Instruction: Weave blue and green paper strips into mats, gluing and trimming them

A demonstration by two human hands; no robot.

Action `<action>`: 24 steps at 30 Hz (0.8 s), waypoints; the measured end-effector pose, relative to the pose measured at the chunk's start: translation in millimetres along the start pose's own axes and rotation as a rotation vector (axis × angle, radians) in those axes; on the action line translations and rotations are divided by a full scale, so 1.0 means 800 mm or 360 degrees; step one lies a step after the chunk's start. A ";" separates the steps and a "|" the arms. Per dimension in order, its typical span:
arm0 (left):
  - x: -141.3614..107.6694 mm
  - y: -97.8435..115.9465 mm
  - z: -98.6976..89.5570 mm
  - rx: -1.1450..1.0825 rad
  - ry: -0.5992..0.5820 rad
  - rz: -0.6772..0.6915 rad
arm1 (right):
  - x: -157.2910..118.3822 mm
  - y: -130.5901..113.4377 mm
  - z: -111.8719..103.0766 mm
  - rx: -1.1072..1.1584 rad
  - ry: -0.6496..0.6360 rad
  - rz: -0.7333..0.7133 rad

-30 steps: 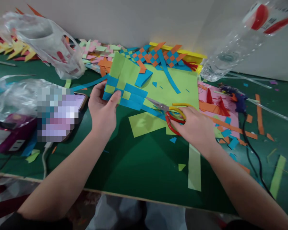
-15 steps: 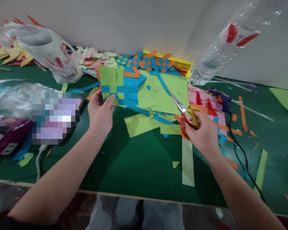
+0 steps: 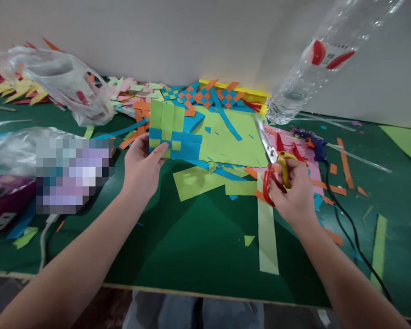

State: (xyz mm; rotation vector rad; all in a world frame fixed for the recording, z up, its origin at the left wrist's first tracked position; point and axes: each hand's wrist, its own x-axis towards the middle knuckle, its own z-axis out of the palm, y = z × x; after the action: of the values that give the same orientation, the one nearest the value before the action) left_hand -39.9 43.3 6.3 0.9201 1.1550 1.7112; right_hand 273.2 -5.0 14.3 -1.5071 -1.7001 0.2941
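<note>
Between thumb and fingers, my left hand point(image 3: 142, 164) pinches a woven paper piece point(image 3: 187, 145) of green and blue strips, held up above the table. Its green strips stand upward and its blue ones reach to the right. My right hand point(image 3: 294, 192) grips scissors point(image 3: 272, 157) by their red and yellow handles. The blades look closed, point up and away, and touch no paper that I can make out. Behind both hands lies a green paper sheet point(image 3: 234, 132) with small blue scraps and a loose blue strip point(image 3: 226, 114) on it.
Woven blue and orange pieces point(image 3: 205, 95) lie along the wall. A plastic bottle point(image 3: 294, 91) leans at the back right, near a glue gun point(image 3: 310, 141) with a black cable. On the left are a plastic bag point(image 3: 85, 100), a blurred-out phone point(image 3: 77, 176) and a purple power strip point(image 3: 10, 196).
The scissors have moved away from the loose blue strip, rightward, and now tilt more upright. My left hand keeps the woven paper, shifted slightly right. The view has shifted a little.
</note>
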 end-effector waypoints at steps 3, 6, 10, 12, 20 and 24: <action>-0.003 -0.004 0.001 0.0072 -0.0082 0.0016 | -0.003 -0.014 -0.002 -0.0178 -0.0121 -0.0179; -0.003 -0.007 0.000 0.0164 -0.0137 0.0107 | -0.006 -0.022 -0.002 -0.0227 -0.0293 -0.0260; -0.002 -0.009 0.000 0.0220 -0.0225 0.0250 | -0.008 -0.022 0.000 -0.0306 -0.0401 -0.0281; -0.002 -0.009 0.000 0.0226 -0.0255 0.0284 | -0.008 -0.022 0.001 -0.0298 -0.0409 -0.0277; -0.005 -0.003 0.002 0.0215 -0.0370 0.0286 | -0.009 -0.027 -0.001 -0.0095 -0.0579 -0.0155; -0.003 -0.003 -0.002 0.0131 -0.0393 0.0247 | -0.010 -0.024 -0.001 -0.0003 -0.0610 -0.0121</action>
State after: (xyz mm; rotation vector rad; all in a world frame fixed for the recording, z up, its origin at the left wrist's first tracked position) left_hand -39.7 40.9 3.6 1.2621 1.0171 1.6259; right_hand 259.3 -17.3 23.9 -1.4489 -2.0498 0.5700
